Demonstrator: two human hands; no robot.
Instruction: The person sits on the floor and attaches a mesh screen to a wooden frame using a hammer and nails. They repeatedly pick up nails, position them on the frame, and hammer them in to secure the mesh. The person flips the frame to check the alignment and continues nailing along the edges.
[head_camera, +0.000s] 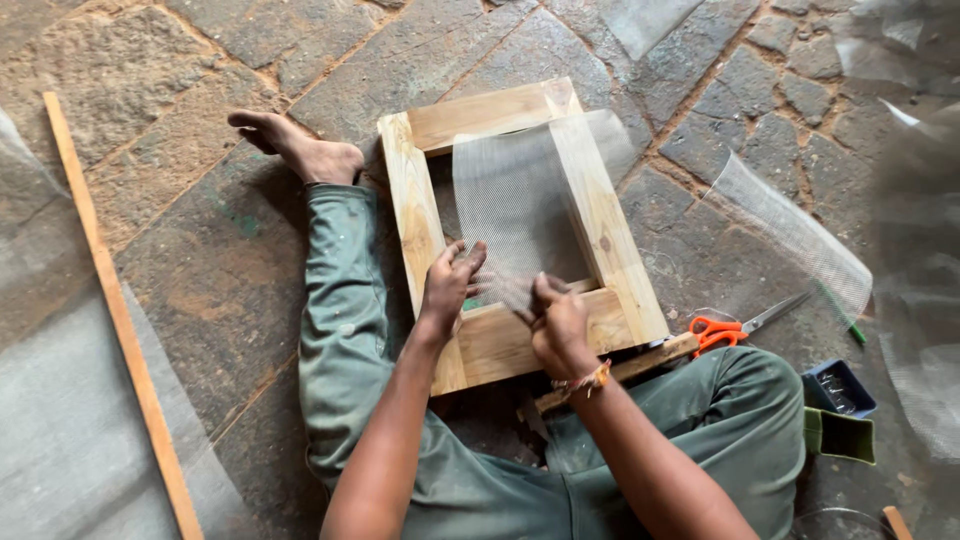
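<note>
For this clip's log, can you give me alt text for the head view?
Seated on stone paving, a person's left hand and right hand pinch the near edge of a mesh sheet lying over a wooden frame. Orange-handled scissors lie to the right and a long wooden strip to the left.

Likely an outdoor workshop: stone paving (200, 270), wooden frame (420, 220), scissors (735, 328).

Orange-handled scissors (735, 327) on stone paving (200, 290); a long wooden strip (120, 320) — a blue box (838, 388).
</note>
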